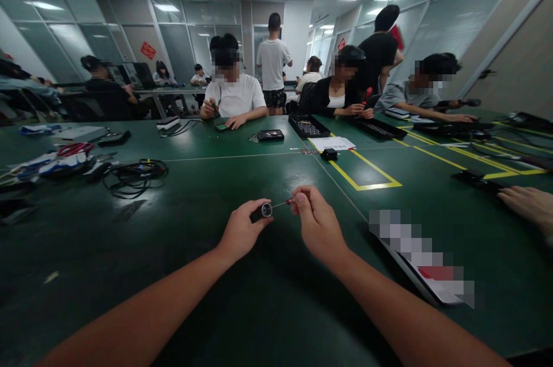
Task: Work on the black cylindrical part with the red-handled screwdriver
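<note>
1. Black tube (261, 212) is held above the near-middle part of the green table (268, 303), one end turned toward the camera and right.
2. Its look: short, round, dark body, mostly covered by fingers. Open end is edged by a bright silver ring; a dark hollow with some lighter detail is seen inside, too small to be made out.
3. Tube is grasped by the left hand (241, 230), thumb on the near side, fingers curled over the far side.
4. Thin tool (288, 201) is pinched between thumb and fingers of the right hand (317, 220). Red handle, slim metal shaft, pointed left at the tube's ringed end. Whether contact is made cannot be told.
5. Black cable coil (137, 176) is laid out to the far left. Small black block (329, 154) is placed far right of the tube, beside yellow tape (378, 187).
6. Partly pixelated white packet (449, 296) is set down to the near right.
</note>
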Demonstrator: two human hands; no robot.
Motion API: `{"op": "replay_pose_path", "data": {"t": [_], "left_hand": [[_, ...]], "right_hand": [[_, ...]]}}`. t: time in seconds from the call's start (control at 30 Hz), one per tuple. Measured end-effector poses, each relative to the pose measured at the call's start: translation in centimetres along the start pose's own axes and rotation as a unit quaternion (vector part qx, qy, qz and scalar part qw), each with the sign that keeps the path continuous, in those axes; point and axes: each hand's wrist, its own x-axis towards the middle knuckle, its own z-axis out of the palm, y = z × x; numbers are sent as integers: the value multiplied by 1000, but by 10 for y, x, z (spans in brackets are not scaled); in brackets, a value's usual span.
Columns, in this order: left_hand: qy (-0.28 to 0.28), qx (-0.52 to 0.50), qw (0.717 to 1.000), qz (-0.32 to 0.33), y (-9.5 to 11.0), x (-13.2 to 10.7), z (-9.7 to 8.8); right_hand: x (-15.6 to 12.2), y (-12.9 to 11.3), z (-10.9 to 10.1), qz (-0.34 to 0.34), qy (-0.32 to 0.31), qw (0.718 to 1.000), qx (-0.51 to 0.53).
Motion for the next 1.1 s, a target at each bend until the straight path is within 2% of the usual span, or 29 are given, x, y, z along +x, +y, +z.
{"op": "replay_pose_path", "data": {"t": [0.1,0.2,0.27,0.4,0.53,0.67,0.9,1.1], "left_hand": [[8,18,1000,16,2,1,-2],[3,44,998,45,3,4,-7],[-1,57,997,42,0,7,-9],[-17,69,997,35,-7,9,-10],[-22,76,996,44,-9,8,-9],[-25,90,994,50,-6,7,-9],[-29,107,992,65,-7,6,-10],[-28,111,991,63,-8,7,-10]], "right_hand": [[7,11,3,68,35,992,99],[18,24,2,201,34,944,258],[23,29,1,235,42,924,297],[23,29,1,184,91,943,262],[17,21,3,114,75,973,186],[11,13,1,59,61,990,110],[7,7,-2,8,36,999,-7],[6,5,-4,-11,32,999,-21]]}}
